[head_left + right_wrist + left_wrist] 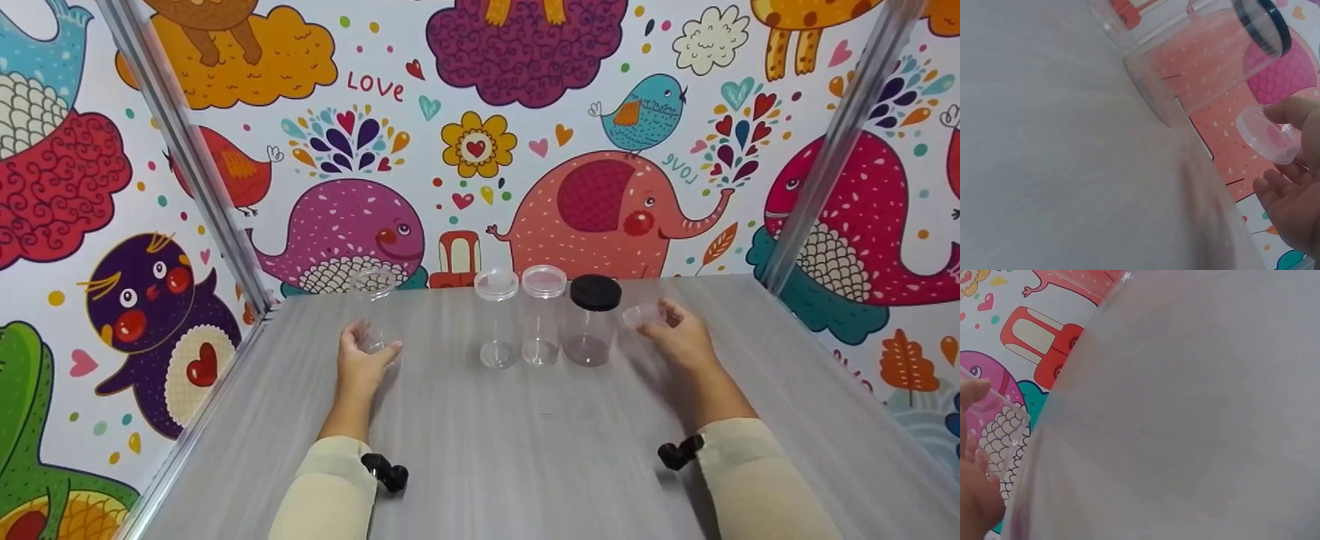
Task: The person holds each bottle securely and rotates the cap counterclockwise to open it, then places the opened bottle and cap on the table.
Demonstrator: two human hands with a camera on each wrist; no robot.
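Observation:
On the left of the table, my left hand [362,360] grips a clear plastic jar [379,309], fingers and thumb around its lower part. No lid shows on that jar's rim. The same jar [1008,433] appears only in part at the left edge of the left wrist view. On the other side, my right hand [681,337] pinches a clear round lid [639,316] between thumb and fingers, raised off the table in the right wrist view. Closest to it stands a wider clear jar with a black lid [595,291], upright and apart from the hand.
Two slim clear jars with clear lids, a left one [498,322] and a right one [541,322], stand upright beside the black-lidded jar, in a row near the table's back edge. A printed wall [480,90] rises behind the grey table [525,457]. Metal posts [187,150] stand at the corners.

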